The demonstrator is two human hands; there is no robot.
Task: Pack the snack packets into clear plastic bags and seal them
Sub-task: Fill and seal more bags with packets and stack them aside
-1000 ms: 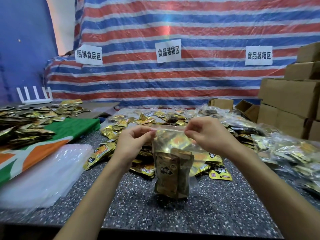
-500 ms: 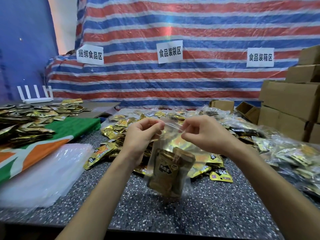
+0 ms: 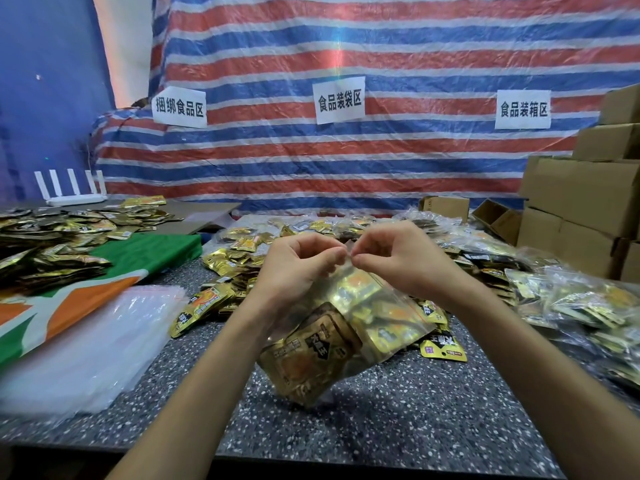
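Clear plastic film at the mouth of the transparent zip bag [image 3: 360,289] is pinched between thumb and forefinger of both hands. The left hand [image 3: 298,268] and the right hand [image 3: 398,261] have their fingers curled, and the pinching fingertips [image 3: 337,254] meet almost tip to tip at one spot on the top edge. The bag hangs tilted below that spot, with several gold foil snack packets [image 3: 311,355] bunched in its lower end. Whether its bottom corner touches the speckled grey stone table [image 3: 398,427] cannot be determined.

The sealing step appears to be in hand. Closure along the full width of the strip is not visible.

Likely faults:
- Part of the strip left unpressed, because both grips sit at one spot. The mouth could then reopen.
- A packet corner caught in the strip, caused by the tilt shifting the contents.
- The bag slipping, since smooth film is held only by the fingertips.

Behind the bag lies a heap of loose gold packets [image 3: 235,268]. Left of the bag sits a stack of empty clear bags [image 3: 86,351]. Right of the bag lie filled bags [image 3: 581,306], with brown cardboard boxes [image 3: 581,195] beyond them.
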